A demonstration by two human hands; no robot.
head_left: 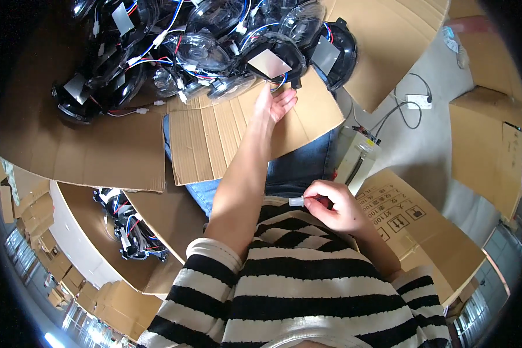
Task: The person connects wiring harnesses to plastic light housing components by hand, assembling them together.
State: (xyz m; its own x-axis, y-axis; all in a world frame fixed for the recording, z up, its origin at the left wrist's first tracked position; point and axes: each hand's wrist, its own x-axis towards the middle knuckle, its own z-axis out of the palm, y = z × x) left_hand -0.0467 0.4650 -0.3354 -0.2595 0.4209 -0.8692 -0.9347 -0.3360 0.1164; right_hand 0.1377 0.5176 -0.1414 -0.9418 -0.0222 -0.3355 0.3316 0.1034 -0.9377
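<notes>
My left hand (275, 105) reaches forward, palm up and fingers stretched out, at the near edge of a round black lamp unit (293, 53) with a silver square plate (269, 63) on its back. A blue-and-white wire curves down from that lamp beside the fingertips. Whether the thumb touches the lamp's rim, I cannot tell. Close to my waist, my right hand (334, 206) pinches a small whitish plastic connector (296, 202) between thumb and forefinger. Other lamps with clear domed lenses (202, 52) and coloured leads lie heaped around the first one.
An open cardboard box holds the heap, its flap (214, 136) folded over my knees. Further lamps (134, 235) sit in a box at lower left. To the right are a beige machine (358, 153), a white power strip (419, 101) with cables, and a printed carton (412, 226).
</notes>
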